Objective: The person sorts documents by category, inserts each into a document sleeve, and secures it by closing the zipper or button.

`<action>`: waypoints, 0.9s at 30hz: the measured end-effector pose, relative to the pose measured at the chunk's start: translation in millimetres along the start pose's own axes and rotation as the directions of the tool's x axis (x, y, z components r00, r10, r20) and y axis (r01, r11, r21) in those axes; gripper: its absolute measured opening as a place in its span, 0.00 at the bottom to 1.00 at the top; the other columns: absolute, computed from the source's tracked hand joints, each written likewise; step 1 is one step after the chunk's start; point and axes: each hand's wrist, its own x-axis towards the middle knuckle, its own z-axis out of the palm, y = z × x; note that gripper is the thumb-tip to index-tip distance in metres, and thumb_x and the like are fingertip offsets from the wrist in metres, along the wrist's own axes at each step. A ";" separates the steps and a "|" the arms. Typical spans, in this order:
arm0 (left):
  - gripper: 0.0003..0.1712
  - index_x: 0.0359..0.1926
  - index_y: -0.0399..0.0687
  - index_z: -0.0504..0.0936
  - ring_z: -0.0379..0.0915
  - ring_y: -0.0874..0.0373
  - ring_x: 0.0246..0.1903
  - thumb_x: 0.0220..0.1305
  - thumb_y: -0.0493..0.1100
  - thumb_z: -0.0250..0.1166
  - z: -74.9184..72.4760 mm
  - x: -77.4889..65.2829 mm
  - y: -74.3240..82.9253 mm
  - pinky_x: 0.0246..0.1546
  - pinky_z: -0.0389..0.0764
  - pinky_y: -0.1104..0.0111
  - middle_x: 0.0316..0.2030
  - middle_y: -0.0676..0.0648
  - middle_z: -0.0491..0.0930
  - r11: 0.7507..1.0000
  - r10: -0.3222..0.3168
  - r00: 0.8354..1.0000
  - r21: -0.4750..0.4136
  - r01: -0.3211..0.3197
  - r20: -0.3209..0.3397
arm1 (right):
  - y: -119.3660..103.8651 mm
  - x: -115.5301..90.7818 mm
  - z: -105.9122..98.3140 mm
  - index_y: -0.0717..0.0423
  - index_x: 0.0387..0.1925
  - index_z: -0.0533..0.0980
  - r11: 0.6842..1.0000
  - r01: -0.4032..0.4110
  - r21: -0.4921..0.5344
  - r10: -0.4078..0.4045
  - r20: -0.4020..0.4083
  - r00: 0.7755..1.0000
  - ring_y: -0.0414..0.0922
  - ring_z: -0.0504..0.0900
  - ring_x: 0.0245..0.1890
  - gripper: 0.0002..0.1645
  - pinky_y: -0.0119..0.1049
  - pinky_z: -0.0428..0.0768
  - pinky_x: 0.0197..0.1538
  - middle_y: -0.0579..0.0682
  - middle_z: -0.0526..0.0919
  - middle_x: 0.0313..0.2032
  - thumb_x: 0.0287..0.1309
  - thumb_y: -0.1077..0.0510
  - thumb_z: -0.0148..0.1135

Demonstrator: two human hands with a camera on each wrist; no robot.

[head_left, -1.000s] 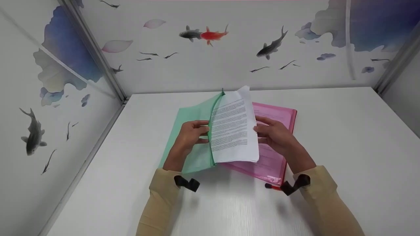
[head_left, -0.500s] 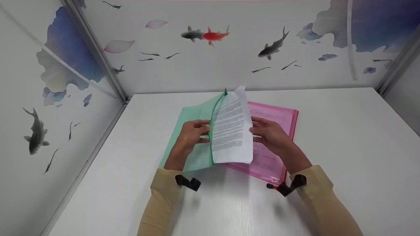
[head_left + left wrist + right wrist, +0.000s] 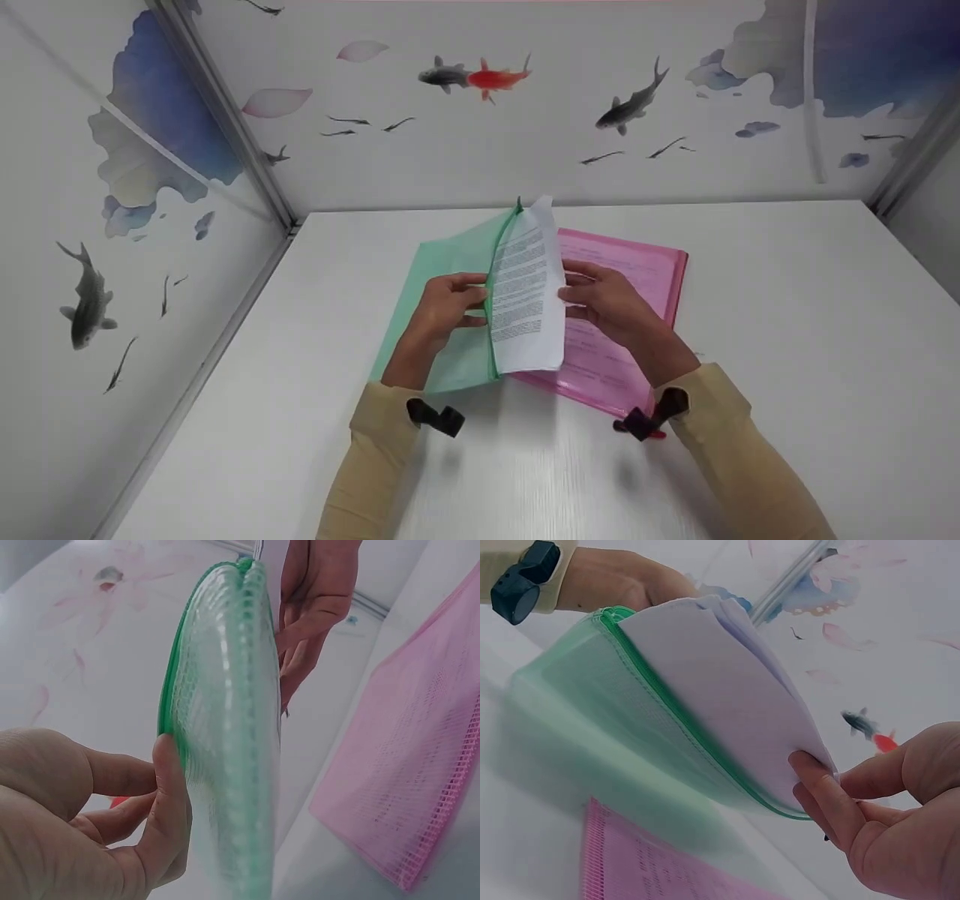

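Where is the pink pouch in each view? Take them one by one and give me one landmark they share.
Head: the pink pouch is right of centre, partly hidden by the papers and right hand.
Left wrist: the pink pouch is at the right, cut off by the right edge.
Right wrist: the pink pouch is along the bottom edge, mostly left of centre.
Shared landmark: the green pouch, visible in all three.

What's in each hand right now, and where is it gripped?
The left hand pinches the green mesh zipper pouch by the zippered rim of its opening; the right hand pinches the printed sheets by their protruding edge.
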 end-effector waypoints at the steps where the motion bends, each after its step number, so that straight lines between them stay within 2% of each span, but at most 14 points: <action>1: 0.19 0.60 0.41 0.80 0.82 0.57 0.39 0.70 0.37 0.62 0.7 0.1 0.1 0.37 0.88 0.66 0.49 0.40 0.82 1.000 -0.001 1.000 0.004 0.001 -0.001 | -0.1 1.0 1.0 0.52 0.75 0.60 1.000 -0.001 -0.007 0.001 0.001 1.000 0.50 0.84 0.56 0.37 0.39 0.85 0.56 0.55 0.73 0.68 0.68 0.64 0.58; 10: 0.19 0.60 0.42 0.80 0.82 0.57 0.39 0.70 0.37 0.62 4.7 -1.0 0.8 0.37 0.88 0.66 0.50 0.41 0.82 1.000 -0.017 1.000 0.016 0.017 0.003 | -2.9 5.1 14.0 0.50 0.75 0.59 1.000 -0.014 -0.010 0.014 -0.004 1.000 0.53 0.81 0.60 0.38 0.39 0.84 0.57 0.53 0.72 0.69 0.67 0.65 0.58; 20: 0.19 0.59 0.44 0.81 0.83 0.54 0.39 0.69 0.38 0.63 11.1 -0.3 1.3 0.39 0.88 0.65 0.51 0.41 0.82 0.999 -0.018 1.000 0.031 0.018 0.013 | -4.0 11.7 27.2 0.50 0.77 0.57 0.997 -0.045 -0.062 0.044 -0.013 0.999 0.54 0.77 0.64 0.41 0.43 0.82 0.60 0.54 0.69 0.71 0.66 0.66 0.58; 27: 0.19 0.60 0.42 0.81 0.83 0.54 0.39 0.69 0.38 0.63 10.5 -4.5 1.9 0.38 0.88 0.65 0.52 0.40 0.82 1.000 0.009 1.000 0.027 -0.009 0.022 | -0.8 16.5 37.1 0.49 0.76 0.58 0.992 -0.052 -0.117 0.050 -0.024 0.998 0.53 0.78 0.63 0.41 0.45 0.81 0.61 0.54 0.69 0.71 0.65 0.65 0.60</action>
